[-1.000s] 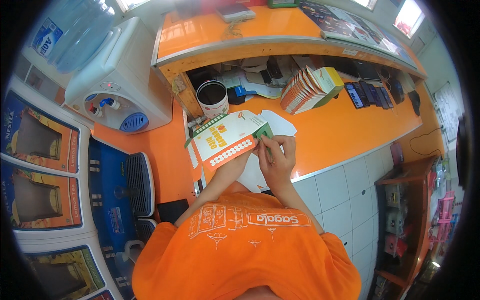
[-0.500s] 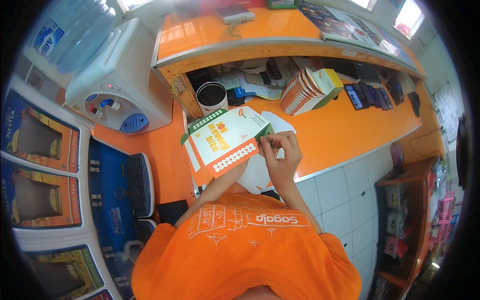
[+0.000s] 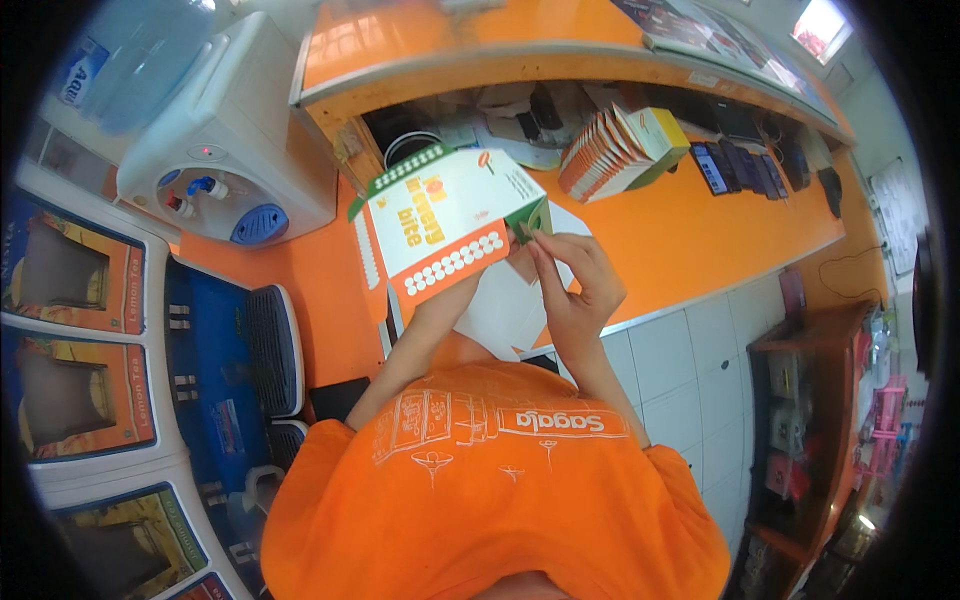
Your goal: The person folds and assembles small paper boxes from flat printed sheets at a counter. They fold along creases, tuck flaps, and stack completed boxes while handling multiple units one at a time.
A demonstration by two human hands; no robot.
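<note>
A cardboard food box, white with green and orange edges and rows of white dots, is held tilted above the counter. My left hand reaches under and behind it and bears it; the box hides its fingers. At the box's right end, my right hand pinches a green end flap between thumb and fingertips. White flat card lies on the counter below the box, partly covered by my forearm and the box.
A stack of folded cartons stands beyond on the orange counter, with several phones to its right. A raised shelf spans the back. A water dispenser and drink machines line the left.
The box has shifted slightly left and toward the far side in the picture, along with the view. My right hand has turned a little, still pinching at the end flap.
</note>
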